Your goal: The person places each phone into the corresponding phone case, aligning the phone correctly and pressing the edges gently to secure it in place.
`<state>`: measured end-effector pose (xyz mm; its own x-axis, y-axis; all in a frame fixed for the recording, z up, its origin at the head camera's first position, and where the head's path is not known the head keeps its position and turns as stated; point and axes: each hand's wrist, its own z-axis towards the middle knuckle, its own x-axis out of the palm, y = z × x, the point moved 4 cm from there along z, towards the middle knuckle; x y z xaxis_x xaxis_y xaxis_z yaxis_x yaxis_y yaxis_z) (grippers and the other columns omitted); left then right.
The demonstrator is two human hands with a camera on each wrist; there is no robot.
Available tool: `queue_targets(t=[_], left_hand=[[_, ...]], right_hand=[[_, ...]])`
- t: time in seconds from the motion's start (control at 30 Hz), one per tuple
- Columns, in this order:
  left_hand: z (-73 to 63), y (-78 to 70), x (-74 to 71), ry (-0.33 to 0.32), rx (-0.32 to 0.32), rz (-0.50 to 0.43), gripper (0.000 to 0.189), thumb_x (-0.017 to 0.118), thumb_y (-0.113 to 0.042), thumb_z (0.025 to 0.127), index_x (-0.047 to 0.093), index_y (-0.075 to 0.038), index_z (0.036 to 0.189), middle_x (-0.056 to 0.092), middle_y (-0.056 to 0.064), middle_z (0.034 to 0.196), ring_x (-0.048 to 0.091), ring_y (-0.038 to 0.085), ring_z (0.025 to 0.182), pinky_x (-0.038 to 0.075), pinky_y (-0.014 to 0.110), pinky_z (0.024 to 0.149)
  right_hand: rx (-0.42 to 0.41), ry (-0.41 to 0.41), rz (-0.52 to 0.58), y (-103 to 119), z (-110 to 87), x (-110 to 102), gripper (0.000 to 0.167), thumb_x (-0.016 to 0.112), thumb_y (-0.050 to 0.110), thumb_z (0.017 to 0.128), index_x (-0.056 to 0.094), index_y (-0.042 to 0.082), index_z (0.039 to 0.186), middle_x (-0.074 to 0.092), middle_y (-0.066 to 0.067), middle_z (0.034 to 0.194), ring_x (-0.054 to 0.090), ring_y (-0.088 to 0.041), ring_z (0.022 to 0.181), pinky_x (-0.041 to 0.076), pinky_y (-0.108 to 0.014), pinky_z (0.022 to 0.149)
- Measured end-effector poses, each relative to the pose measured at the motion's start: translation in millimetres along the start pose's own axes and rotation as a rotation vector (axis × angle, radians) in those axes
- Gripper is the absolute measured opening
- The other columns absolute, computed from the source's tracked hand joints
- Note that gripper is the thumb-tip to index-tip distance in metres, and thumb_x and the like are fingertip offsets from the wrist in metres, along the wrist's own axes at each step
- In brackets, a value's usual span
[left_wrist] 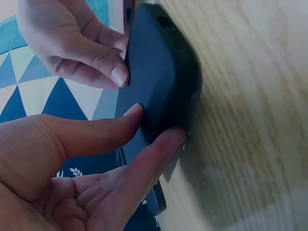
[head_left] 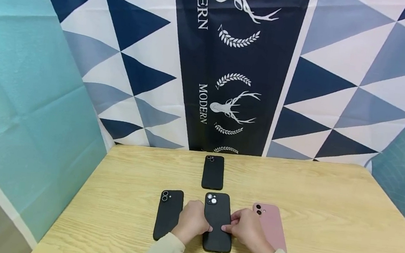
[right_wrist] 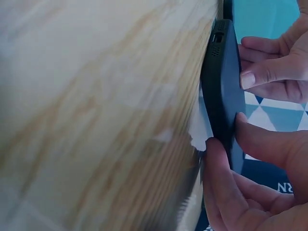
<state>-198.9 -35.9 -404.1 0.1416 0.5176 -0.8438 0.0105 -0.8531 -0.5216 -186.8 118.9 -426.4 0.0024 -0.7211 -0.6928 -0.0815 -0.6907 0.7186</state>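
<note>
A phone in a matte black case [head_left: 219, 215] is in the middle of the near table, camera side up. My left hand [head_left: 193, 218] pinches its left edge, thumb on the back and a finger at the rim. On the opposite edge, my right hand [head_left: 247, 228] grips it the same way. The left wrist view shows the case's bottom end [left_wrist: 175, 53] with a port cutout, lifted slightly at the edge. In the right wrist view, the phone's edge [right_wrist: 219, 91] stands just off the wood by the fingertips.
Left of the hands lies a second black phone [head_left: 168, 213], and a pink phone [head_left: 273, 226] lies to the right, partly behind my right hand. Another black phone [head_left: 213, 173] is farther back. All lie on the wooden table [head_left: 345, 228], against a patterned cloth backdrop [head_left: 240, 63].
</note>
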Motion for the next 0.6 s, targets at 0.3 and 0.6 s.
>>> queue_targets(t=[0.3, 0.6], left_hand=[[5.6, -2.0, 4.1, 0.005, 0.002, 0.004, 0.046, 0.093, -0.008, 0.054, 0.067, 0.006, 0.09, 0.063, 0.012, 0.074, 0.055, 0.019, 0.06, 0.048, 0.029, 0.053], [7.0, -0.4, 6.5, -0.01, 0.012, 0.017, 0.047, 0.093, -0.009, 0.054, 0.067, 0.006, 0.09, 0.064, 0.013, 0.078, 0.058, 0.019, 0.066, 0.054, 0.033, 0.06]], right_hand=[[0.05, 0.0, -0.05, 3.7, -5.2, 0.5, 0.02, 0.086, 0.01, 0.067, 0.075, 0.001, 0.081, 0.063, 0.001, 0.06, 0.053, -0.008, 0.057, 0.041, -0.019, 0.049], [0.032, -0.014, -0.08, 4.9, -5.7, 1.9, 0.016, 0.086, 0.01, 0.067, 0.073, 0.002, 0.074, 0.058, 0.002, 0.057, 0.048, -0.009, 0.057, 0.037, -0.019, 0.05]])
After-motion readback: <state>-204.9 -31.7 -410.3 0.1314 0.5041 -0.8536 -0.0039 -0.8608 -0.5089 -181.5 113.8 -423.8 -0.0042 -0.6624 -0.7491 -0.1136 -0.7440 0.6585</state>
